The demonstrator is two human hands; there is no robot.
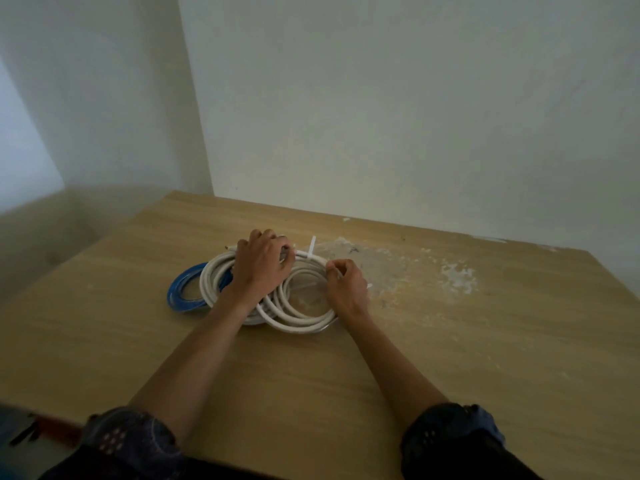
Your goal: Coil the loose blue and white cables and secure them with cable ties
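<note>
Head view: a white cable (pixel 298 320), round and smooth-skinned, lies wound in several loose overlapping loops near the middle of a pale wood-grain table (pixel 450 358). The loops are uneven, some lying wider than others. A blue cable (pixel 180 292) sits just to its left as a tighter, flatter ring, glossy, with its right edge tucked under the white loops.

The left hand (pixel 263 265) lies over the far left part of the white coil, palm down, its fingers curled over the strands and gripping them, so that stretch of cable is hidden. The right hand (pixel 346 285) is at the coil's right rim with its fingers curled inward, pinching a thin white strip (pixel 334 271) (too blurred to say for certain what it is). Between the two hands a flat white cable tie (pixel 312 245) stands up from the far rim of the white coil, its tail pointing away from the person.

To the right of the coil the tabletop carries a rough patch of whitish flecks (pixel 453 275), chalky and scattered. A plain, matt, pale wall (pixel 381 98) rises directly behind the table. Dark patterned sleeves (pixel 131 441) are pushed up both forearms at the bottom edge.
</note>
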